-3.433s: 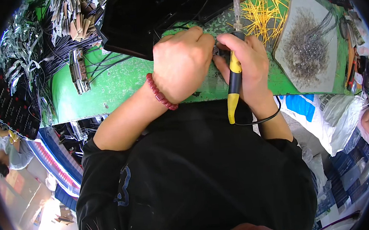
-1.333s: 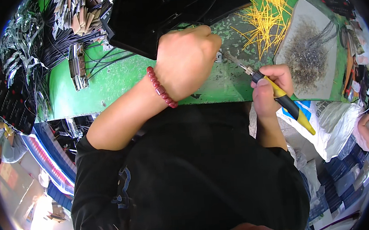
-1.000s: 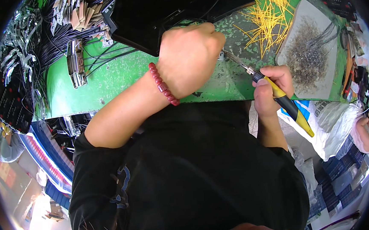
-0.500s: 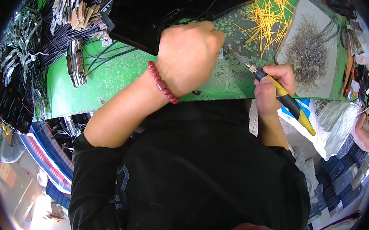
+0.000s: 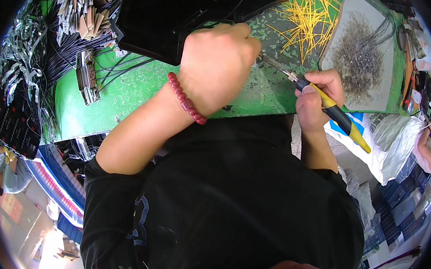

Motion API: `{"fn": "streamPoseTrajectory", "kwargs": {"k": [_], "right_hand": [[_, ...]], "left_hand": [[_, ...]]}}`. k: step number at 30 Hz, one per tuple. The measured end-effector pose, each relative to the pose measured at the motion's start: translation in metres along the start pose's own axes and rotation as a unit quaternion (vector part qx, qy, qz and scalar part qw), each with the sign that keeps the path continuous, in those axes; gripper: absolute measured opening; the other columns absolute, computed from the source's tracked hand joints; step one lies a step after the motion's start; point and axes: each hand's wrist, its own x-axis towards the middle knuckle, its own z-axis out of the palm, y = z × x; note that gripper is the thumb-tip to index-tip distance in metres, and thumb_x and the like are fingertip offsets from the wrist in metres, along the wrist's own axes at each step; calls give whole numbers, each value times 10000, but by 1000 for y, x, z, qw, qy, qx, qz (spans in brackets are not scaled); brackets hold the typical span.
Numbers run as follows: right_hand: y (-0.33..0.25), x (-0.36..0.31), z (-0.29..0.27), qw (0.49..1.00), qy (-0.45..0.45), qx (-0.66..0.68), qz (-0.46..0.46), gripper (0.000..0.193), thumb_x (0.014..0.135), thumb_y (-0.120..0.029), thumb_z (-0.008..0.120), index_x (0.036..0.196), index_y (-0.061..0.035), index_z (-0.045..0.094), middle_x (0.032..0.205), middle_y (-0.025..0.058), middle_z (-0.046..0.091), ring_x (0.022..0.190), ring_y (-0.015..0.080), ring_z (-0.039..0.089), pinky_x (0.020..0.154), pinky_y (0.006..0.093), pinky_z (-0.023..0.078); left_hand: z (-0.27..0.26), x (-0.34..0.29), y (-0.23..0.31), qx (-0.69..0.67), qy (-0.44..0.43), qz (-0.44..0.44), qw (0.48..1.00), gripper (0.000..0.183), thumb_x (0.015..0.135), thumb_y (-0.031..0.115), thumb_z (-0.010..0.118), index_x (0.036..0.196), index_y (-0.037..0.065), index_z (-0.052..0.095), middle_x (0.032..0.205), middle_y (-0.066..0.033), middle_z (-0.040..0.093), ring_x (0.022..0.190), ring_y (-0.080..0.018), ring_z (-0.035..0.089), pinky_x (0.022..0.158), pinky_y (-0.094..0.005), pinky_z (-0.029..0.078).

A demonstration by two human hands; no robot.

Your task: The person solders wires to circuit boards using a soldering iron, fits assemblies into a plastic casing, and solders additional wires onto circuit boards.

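My left hand [image 5: 220, 66], a red bead bracelet [image 5: 185, 104] at its wrist, is over the green tabletop with its back toward me. Its fingers curl under, and whatever they pinch is hidden. My right hand [image 5: 318, 100] grips a yellow-and-black soldering iron [image 5: 332, 107] around the front of its handle. The iron slants up and left, with its thin metal tip close to the left hand's fingers. Just beyond the left hand lies a large black panel-like object [image 5: 167, 23], partly covered by that hand.
Yellow thin sticks [image 5: 307, 23] lie scattered at the far right. Beside them, a pale board [image 5: 378, 98] bears a heap of dark bits. Black cables [image 5: 62, 57] and a shiny metal piece [image 5: 87, 76] are on the left. White plastic bags [image 5: 389, 147] hang below the right edge.
The view has shifted slightly. Both hands keep nearly the same pose, and the soldering iron tip is still beside the left hand's fingers.
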Motion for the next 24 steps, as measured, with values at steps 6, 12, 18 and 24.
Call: {"fn": "streamPoseTrajectory", "kwargs": {"k": [6, 12, 18, 24], "right_hand": [[-2, 1, 1, 1000, 4, -11, 17, 147, 772, -46, 529, 902, 23, 537, 745, 82, 575, 562, 90, 522, 543, 215, 438], [-1, 2, 1, 1000, -12, -14, 24, 150, 800, -68, 571, 910, 27, 532, 725, 73, 574, 565, 89, 525, 547, 214, 437], [-3, 3, 3, 1000, -22, -10, 16, 148, 814, -71, 582, 915, 24, 532, 728, 72, 577, 575, 88, 535, 550, 213, 438], [-3, 4, 4, 999, -6, -34, 31, 138, 807, -63, 565, 914, 19, 534, 731, 74, 578, 567, 91, 533, 549, 216, 442]], "left_hand": [[-1, 3, -4, -2, -34, 5, 999, 95, 717, 60, 632, 655, 76, 563, 703, -35, 533, 668, -233, 593, 543, -343, 480], [-2, 4, -7, -12, -52, 7, 999, 82, 729, 68, 631, 669, 74, 576, 730, -37, 548, 694, -239, 599, 561, -358, 486], [-2, 4, -8, -22, -52, 7, 998, 76, 735, 70, 637, 682, 70, 584, 735, -39, 550, 695, -243, 600, 569, -359, 490], [-2, 4, -8, -25, -54, 11, 998, 88, 743, 71, 650, 686, 65, 584, 738, -39, 553, 698, -241, 602, 573, -353, 492]]}}
